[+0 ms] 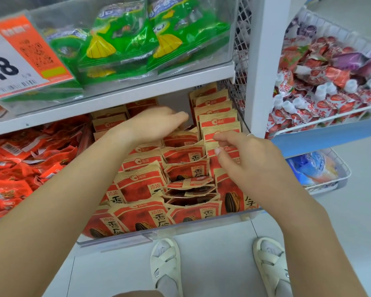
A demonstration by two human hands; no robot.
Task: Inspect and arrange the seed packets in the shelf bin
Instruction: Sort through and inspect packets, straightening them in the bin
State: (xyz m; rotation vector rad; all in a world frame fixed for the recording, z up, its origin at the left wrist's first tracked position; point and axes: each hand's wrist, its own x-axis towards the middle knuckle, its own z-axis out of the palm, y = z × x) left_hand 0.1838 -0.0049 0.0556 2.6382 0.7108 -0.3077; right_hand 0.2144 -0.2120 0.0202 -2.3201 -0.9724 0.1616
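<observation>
Currently the seed packets (180,168) fill the clear shelf bin (201,226) on the lower shelf, at the centre of the view. Rows at 9 o'clock and 3 o'clock of the bin stand upright; the middle column, toward 6 o'clock, leans and several packets lie nearly flat.

Grip state: the left hand (156,123) reaches to the 12 o'clock end of the bin, fingers curled down among the packets; whether it holds one cannot be told. The right hand (244,155) hovers over the 3 o'clock row, fingers loosely curled, apparently holding nothing; a ring shows on one finger.

Risks, as a judgement:
- Pulling one packet from a tight row may drag its neighbours out of line.
- The slumped middle column may collapse further if the upright rows beside it are pushed inward.
- Packets near the low front wall may slide over it and fall to the floor (212,264).
- The upper shelf edge (116,99) sits just above the left hand and limits lifting room.

Surroundings: green packets (126,39) sit in the bin above, with an orange price tag (19,61) at 10 o'clock. Loose red packets (19,163) lie at 9 o'clock. Wire baskets (330,61) of red and white snacks stand at 2 o'clock. White sandals (165,266) show at 6 o'clock on the pale floor.
</observation>
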